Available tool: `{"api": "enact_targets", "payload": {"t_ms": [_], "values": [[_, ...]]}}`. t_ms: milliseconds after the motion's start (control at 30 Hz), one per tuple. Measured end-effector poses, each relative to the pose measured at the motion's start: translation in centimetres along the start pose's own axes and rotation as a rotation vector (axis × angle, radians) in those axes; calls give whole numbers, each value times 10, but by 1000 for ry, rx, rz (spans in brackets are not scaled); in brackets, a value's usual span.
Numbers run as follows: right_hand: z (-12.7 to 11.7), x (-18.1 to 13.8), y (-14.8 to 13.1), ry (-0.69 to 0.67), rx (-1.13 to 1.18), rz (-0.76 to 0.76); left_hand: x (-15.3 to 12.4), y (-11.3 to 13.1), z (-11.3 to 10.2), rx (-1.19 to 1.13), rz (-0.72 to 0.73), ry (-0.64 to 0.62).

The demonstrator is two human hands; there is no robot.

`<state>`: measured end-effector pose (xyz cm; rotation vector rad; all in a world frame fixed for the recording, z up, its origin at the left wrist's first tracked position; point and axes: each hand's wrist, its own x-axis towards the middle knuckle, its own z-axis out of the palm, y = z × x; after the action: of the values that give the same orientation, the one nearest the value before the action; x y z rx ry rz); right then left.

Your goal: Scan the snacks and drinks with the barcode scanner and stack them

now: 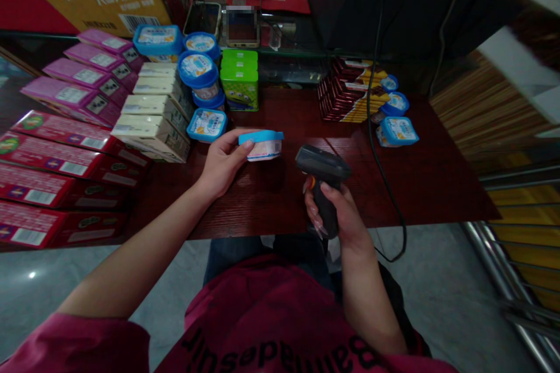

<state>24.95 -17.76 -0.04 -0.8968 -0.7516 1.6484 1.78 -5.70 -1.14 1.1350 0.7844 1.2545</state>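
My left hand (224, 162) grips a small white tub with a blue lid (262, 145), tilted on its side just above the dark red table (429, 180). My right hand (336, 215) is wrapped round the handle of a black barcode scanner (321, 166), whose head points toward the tub, a short gap to its right. A black cable (380, 169) runs from behind the table's far edge down past my right hand.
Several blue-lidded tubs (199, 67) and cream cartons (151, 108) stand at back left, pink (83, 78) and red boxes (56, 169) further left. Green tins (239, 81) sit mid-back. Dark chocolate packs (345, 96) and more tubs (396, 128) lie at right. A black monitor (371, 0) stands behind.
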Motion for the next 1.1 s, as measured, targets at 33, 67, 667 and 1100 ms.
{"api": "enact_targets", "payload": {"t_ms": [33,67,667,1100], "values": [[0,0,0,-2,4,-1,0,0,0,1,-4,0],[-1,-1,0,-5,9,0,-1,0,0,5,-8,2],[-46,-54,-36,198,-4,-267,-1,3,38,531,434,-49],[-137,-72,-70,512,86,-404,52,-36,230,486,825,-445]]}}
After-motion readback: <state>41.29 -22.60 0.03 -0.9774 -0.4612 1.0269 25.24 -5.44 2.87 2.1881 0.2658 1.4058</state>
